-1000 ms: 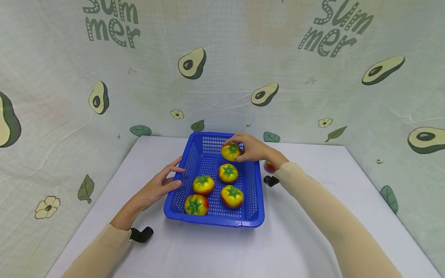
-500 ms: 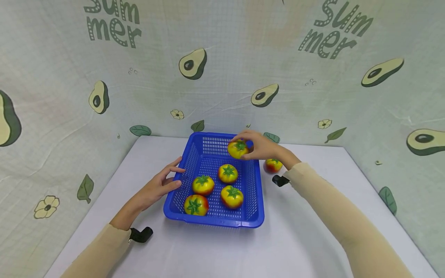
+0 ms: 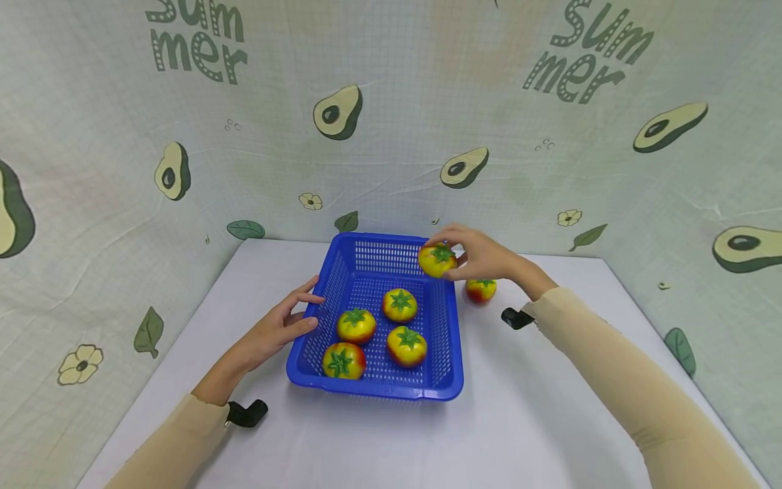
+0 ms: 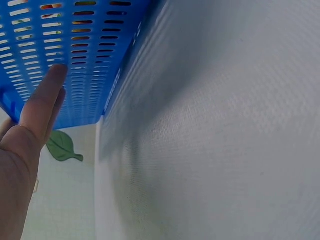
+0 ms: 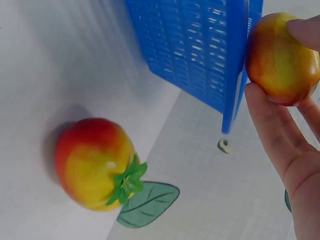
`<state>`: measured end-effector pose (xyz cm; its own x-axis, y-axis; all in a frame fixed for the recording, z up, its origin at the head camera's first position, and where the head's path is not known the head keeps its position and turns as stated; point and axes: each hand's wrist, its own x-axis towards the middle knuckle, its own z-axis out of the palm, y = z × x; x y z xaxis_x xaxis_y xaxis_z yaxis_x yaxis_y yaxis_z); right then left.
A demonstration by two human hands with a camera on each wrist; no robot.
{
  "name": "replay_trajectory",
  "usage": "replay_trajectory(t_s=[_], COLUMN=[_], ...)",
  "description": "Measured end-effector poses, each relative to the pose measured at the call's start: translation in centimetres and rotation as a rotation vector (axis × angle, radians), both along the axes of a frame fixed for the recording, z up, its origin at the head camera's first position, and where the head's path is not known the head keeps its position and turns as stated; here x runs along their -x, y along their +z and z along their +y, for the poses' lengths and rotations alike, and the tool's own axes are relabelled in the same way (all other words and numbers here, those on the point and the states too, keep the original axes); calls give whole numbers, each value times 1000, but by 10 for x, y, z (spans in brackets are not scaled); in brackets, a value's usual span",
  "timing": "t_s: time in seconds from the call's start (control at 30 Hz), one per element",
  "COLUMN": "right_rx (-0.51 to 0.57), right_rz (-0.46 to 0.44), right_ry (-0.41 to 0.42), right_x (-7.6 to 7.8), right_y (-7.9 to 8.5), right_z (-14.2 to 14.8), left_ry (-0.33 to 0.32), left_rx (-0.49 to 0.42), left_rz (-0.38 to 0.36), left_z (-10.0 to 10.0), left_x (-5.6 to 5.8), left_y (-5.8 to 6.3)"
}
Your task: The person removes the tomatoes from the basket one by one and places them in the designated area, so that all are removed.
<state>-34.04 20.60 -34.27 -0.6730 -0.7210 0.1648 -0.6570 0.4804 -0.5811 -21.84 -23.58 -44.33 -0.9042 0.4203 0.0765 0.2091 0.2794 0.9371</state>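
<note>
My right hand (image 3: 485, 257) holds a yellow-and-red tomato (image 3: 436, 261) with a green star-shaped calyx, thumb on one side and fingers on the other. It is raised over the back right corner of the blue plastic basket (image 3: 375, 390); in the right wrist view the held tomato (image 5: 282, 60) overlaps the basket's rim. My left hand (image 3: 280, 327) rests against the basket's left side, fingers extended at the rim; the left wrist view shows a finger on the slotted wall (image 4: 85, 75). Inside the basket lie several similar tomatoes (image 3: 400, 305), mostly toward the front.
Another tomato (image 3: 480, 291) sits on the white table (image 3: 519, 407), just outside the basket's right wall, below my right wrist. A printed cloth (image 3: 391, 122) with avocados and leaves hangs behind the table and along both sides.
My right hand has moved to the right with the tomato, from over the basket's back to its back right corner. The tomato outside shows more now. My left hand and the basket stay put.
</note>
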Motion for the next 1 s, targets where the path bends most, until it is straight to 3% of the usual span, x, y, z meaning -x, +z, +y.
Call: replay_trajectory(t_s=[0.4,1.0], right_rx=[-33,-67], right_rz=[39,49], right_ry=[-33,-116], right_x=[-9,-17], right_y=[7,5], right_z=[28,75], left_ry=[1,4], left_rx=[-5,-17], left_rz=[8,-3], left_z=[0,1], left_x=[1,-1], left_y=[-2,0])
